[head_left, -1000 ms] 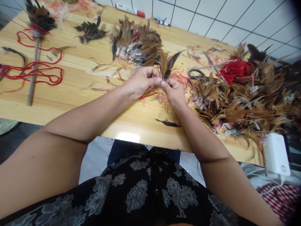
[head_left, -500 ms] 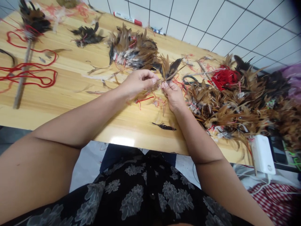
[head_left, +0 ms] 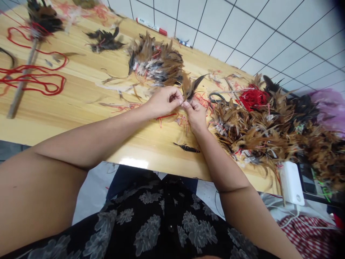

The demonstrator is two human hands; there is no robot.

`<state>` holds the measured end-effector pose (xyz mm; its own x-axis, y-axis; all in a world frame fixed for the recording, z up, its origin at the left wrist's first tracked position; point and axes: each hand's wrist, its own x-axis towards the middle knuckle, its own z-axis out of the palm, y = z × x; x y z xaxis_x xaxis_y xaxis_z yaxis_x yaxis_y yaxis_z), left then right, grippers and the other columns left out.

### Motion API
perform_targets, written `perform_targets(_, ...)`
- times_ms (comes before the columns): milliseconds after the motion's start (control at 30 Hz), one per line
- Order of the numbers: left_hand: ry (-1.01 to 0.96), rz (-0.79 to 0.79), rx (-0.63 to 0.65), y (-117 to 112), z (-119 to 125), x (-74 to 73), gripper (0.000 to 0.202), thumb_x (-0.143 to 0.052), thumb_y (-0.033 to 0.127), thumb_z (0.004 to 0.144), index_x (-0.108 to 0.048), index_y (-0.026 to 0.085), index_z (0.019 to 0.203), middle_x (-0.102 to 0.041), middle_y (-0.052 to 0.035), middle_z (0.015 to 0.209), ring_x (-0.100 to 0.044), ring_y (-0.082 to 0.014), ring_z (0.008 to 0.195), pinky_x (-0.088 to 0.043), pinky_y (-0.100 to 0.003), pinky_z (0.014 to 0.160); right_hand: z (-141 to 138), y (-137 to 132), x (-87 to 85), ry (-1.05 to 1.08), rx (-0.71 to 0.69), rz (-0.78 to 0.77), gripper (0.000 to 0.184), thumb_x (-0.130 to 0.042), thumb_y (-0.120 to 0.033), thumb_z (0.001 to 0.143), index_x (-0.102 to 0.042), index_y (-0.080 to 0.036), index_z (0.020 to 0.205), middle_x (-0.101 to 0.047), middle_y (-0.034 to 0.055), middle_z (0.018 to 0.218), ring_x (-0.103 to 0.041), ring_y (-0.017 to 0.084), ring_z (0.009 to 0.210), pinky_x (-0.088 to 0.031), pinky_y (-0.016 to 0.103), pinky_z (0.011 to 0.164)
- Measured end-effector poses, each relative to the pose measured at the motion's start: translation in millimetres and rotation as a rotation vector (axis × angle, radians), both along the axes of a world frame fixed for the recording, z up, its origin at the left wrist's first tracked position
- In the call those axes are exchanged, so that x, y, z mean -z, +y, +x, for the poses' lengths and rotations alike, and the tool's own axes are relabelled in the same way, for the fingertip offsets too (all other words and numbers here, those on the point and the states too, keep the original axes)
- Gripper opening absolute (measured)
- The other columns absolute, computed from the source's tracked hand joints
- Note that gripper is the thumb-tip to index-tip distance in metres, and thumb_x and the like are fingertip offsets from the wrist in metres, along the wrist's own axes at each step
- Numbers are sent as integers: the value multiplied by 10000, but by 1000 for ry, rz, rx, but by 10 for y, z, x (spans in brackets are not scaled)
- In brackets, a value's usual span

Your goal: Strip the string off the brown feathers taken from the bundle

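Observation:
A small bunch of brown and black feathers (head_left: 189, 87) stands up from the fingertips of my right hand (head_left: 196, 114), which pinches it at the base. My left hand (head_left: 166, 102) is closed in a pinch right beside it, its fingertips meeting those of the right at the quill ends. What lies between the left fingertips is too small to make out. Just beyond my hands is a thick cluster of feathers (head_left: 159, 61) with white bases and some red string. Below them, bits of red string (head_left: 167, 116) and a loose black feather (head_left: 187, 148) lie on the wooden table (head_left: 88, 122).
To the right spreads a large heap of brown feathers (head_left: 250, 133), with a red string bundle (head_left: 253, 98) behind it. A white power bank (head_left: 292, 183) sits at the table's edge. Leftward lie a stick topped with dark feathers (head_left: 23, 82), red cord (head_left: 54, 77) and a dark feather bunch (head_left: 105, 39).
My left fingertips have come in against the right ones at the feathers' base, closing a small gap. The whole view has shifted slightly.

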<state>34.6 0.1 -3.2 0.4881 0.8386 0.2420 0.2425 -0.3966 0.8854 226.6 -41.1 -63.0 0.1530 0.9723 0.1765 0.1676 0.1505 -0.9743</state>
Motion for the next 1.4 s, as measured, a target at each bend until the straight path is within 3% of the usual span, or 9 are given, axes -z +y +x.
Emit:
perform_targets(100,62,79,-15,-11,-13,-30,113,-768,84,826,-746,190,858,-729,-5,838,-680,-193,837,-532,-312,834,-15,-11,-14,-88,60,-22,356,-868,-316,992,-648,-231,725,-589,-41,767,-548,158,818,-476,342,862)
perform_targets(233,108,147,-12,-11,-24,-42,73,-757,125,830,-740,192,856,-730,-10,844,-689,-204,848,-548,-325,856,-43,-34,-63,-148,64,-16,451,-850,-257,1006,-548,-239,671,-496,-50,745,-505,154,807,-440,336,838)
perform_targets(467,128,192,12,-11,-45,-36,42,-765,168,842,-769,193,874,-735,-23,863,-709,-219,862,-582,-343,883,-33,-5,-47,-201,58,-14,470,-848,-257,1018,-538,-240,665,-512,-44,753,-531,161,815,-473,341,851)
perform_targets(567,124,206,11,-17,-56,-54,40,-780,165,840,-774,190,871,-745,-29,891,-724,-229,894,-588,-358,915,-27,8,-35,-278,70,-19,384,-834,-232,1023,-615,-235,708,-591,-25,786,-592,187,861,-513,365,898)
perform_targets(700,42,21,-14,-20,-43,-43,70,-824,145,857,-767,184,872,-762,-30,877,-719,-220,879,-590,-354,903,-31,10,-22,-398,60,6,277,-740,-233,1076,-701,-241,801,-699,29,887,-670,240,946,-583,429,969)
perform_targets(833,-159,-341,17,-45,1,-8,117,-862,111,902,-763,165,875,-801,-48,868,-717,-178,791,-591,-313,821,-30,8,-8,-495,27,23,296,-650,-278,1124,-670,-256,829,-726,55,940,-692,261,967,-619,462,988)
perform_targets(967,-298,-516,35,-72,29,-3,165,-895,47,884,-765,148,865,-802,-50,835,-739,-162,751,-617,-290,786,-36,-3,-27,-561,-31,41,265,-649,-263,1119,-636,-261,854,-734,60,983,-703,263,1008,-628,461,1027)
perform_targets(1200,-365,-535,47,-30,46,41,253,-922,17,822,-719,165,857,-704,4,737,-672,-131,660,-566,-252,682,-49,-19,-33,-477,-85,29,270,-731,-240,1067,-678,-255,803,-704,39,954,-672,259,1020,-615,476,1114)
perform_targets(1400,-259,-415,61,52,12,143,264,-939,146,838,-682,200,808,-638,5,696,-609,-152,658,-534,-286,647,-84,-59,-138,-326,-115,-2,349,-872,-373,1007,-697,-248,733,-659,12,851,-621,222,941,-572,389,989)
